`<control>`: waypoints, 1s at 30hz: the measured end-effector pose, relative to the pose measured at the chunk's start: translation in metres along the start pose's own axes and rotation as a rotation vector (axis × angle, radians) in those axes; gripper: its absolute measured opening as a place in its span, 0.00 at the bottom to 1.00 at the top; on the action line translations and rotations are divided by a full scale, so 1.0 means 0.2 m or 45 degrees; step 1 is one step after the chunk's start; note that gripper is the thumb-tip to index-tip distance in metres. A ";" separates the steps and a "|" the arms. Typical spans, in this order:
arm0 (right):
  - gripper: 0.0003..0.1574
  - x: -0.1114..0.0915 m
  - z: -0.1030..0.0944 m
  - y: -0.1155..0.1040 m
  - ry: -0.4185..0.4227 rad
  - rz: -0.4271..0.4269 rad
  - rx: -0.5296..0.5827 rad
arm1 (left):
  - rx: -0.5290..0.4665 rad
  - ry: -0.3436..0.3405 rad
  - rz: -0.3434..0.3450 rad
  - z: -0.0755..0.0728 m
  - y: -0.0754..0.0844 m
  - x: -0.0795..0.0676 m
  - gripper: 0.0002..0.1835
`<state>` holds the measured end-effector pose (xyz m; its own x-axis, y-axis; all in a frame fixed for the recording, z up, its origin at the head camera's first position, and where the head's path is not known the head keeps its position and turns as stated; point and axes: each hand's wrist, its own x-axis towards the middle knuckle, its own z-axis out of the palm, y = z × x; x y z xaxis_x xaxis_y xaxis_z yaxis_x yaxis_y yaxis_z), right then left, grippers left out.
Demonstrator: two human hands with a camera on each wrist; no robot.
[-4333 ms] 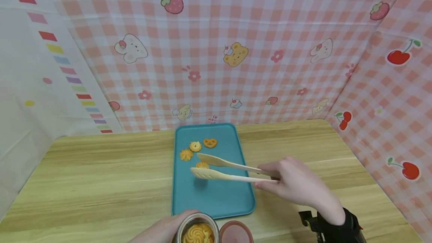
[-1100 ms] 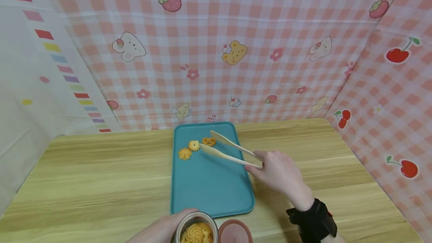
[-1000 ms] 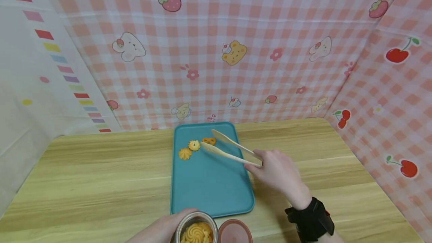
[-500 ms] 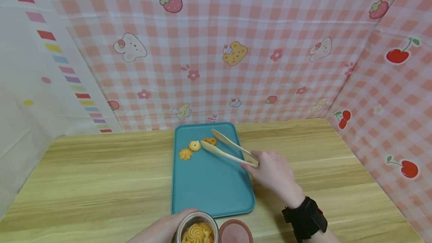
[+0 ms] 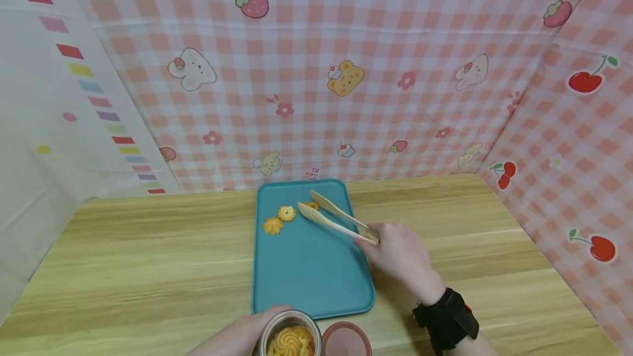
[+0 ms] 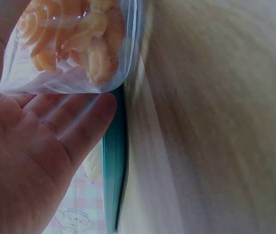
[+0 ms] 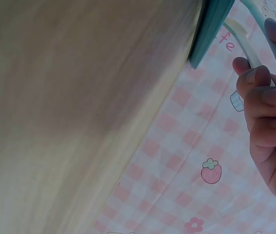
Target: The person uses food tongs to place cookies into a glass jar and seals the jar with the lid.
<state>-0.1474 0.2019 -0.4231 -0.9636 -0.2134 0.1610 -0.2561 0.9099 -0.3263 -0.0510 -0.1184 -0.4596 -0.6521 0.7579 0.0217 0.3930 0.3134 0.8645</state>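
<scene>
My right hand [image 5: 400, 251] holds a pair of pale tongs [image 5: 341, 228] over the far part of a teal tray [image 5: 311, 279]. The tong tips stand apart on either side of a small pretzel [image 5: 314, 205], mostly hidden by the near arm. Left of it on the tray lie a pale-centred cookie [image 5: 287, 213] and a ridged golden cookie [image 5: 272, 225]. At the tray's near edge my left hand [image 6: 35, 146] holds a clear jar [image 6: 74, 87] with several piped cookies [image 6: 74, 34] inside, thumb on one side and fingers on the other.
A round reddish lid [image 5: 346, 340] lies right of the jar, by the tray's near edge. The wooden table [image 5: 148, 268] stretches to both sides. A pink checked cloth [image 5: 306, 43] hangs behind and along the right side.
Earlier the tongs gripped a cookie above the tray's middle; it has gone from there. The tongs have moved to the pretzel and now cover more of it. The left hand and jar stay put.
</scene>
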 end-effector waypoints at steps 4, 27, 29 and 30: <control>0.25 0.00 -0.01 0.01 0.007 -0.005 0.001 | 0.008 0.004 0.007 0.00 0.00 0.00 0.39; 0.14 -0.05 -0.19 0.04 -0.041 -0.151 0.037 | 0.001 0.000 -0.017 0.00 0.00 0.00 0.39; 0.13 -0.06 -0.22 0.03 -0.042 -0.189 0.049 | -0.013 -0.006 -0.026 0.00 0.00 0.00 0.39; 0.13 -0.07 -0.23 0.02 -0.043 -0.211 0.056 | -0.018 -0.007 -0.029 0.00 0.00 0.00 0.39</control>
<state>-0.1322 0.2250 -0.3834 -0.9099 -0.3715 0.1849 -0.4138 0.8452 -0.3382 -0.0513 -0.1179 -0.4590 -0.6572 0.7537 -0.0012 0.3687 0.3229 0.8716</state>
